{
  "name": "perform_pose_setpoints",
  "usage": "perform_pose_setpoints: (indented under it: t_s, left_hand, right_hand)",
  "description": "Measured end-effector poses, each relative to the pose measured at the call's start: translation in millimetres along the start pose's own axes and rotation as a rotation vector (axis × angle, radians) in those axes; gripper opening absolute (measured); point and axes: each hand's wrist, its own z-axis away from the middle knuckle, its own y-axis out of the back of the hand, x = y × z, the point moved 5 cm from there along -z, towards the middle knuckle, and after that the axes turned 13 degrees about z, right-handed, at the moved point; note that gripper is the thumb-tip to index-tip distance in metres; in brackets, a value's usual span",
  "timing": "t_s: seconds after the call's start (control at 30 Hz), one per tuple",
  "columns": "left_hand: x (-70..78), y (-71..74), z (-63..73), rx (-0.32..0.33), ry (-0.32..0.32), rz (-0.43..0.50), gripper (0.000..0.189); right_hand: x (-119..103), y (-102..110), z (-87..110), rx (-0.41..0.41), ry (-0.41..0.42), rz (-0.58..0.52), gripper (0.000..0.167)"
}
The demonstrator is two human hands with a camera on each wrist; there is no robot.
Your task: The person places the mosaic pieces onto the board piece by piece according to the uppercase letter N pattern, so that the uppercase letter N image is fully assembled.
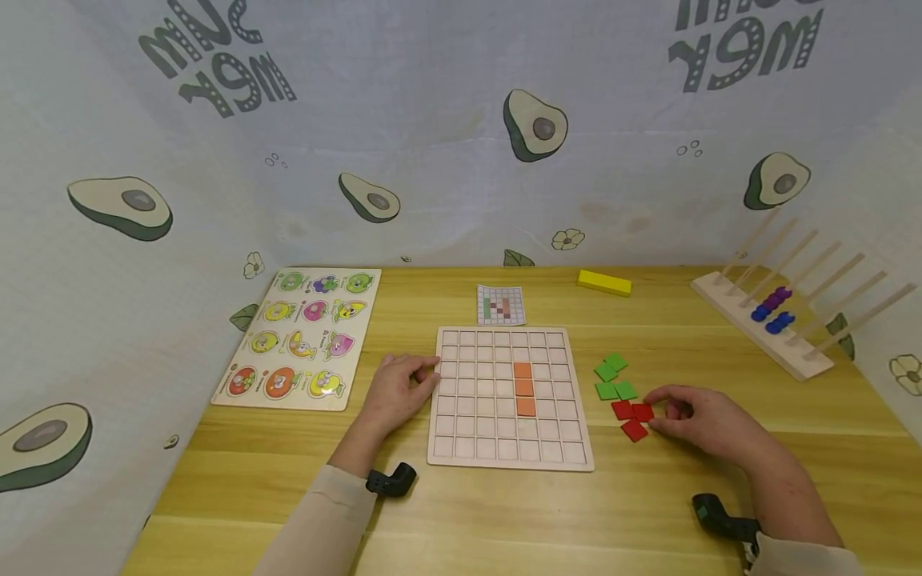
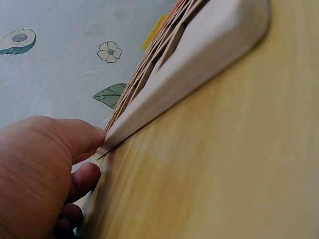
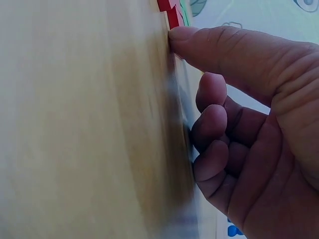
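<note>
A pale wooden grid board (image 1: pixel 486 412) lies flat, with three orange tiles (image 1: pixel 524 388) in one column of its cells. My left hand (image 1: pixel 394 392) rests at the board's left edge, its fingertips touching the side, as the left wrist view also shows. To the right of the board, three red tiles (image 1: pixel 634 430) lie close together beside several green tiles (image 1: pixel 607 390). My right hand (image 1: pixel 702 420) pinches the rightmost red tile (image 3: pixel 173 17) at its edge between thumb and index finger. The other fingers are curled; the index fingertip is hidden in the right wrist view.
Behind the board lies a small pattern card (image 1: pixel 500 306). A yellow block (image 1: pixel 604 283) is at the back. A fruit puzzle board (image 1: pixel 297 340) lies on the left, and a wooden peg rack (image 1: pixel 763 324) with blue and purple beads stands at the right.
</note>
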Motion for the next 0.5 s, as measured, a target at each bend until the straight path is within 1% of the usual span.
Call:
perform_pose_setpoints:
  t_s: [0.2,0.5]
  left_hand:
    - [-0.4,-0.4,0.2,-0.005,0.011,0.003,0.028]
    - [0.1,-0.3,-0.3,-0.002,-0.002,0.003,0.028]
  right_hand:
    - [-0.9,-0.2,0.8,0.010,0.004,0.006,0.033]
    - [-4.0,0.9,3.2,0.035,0.028,0.002,0.031]
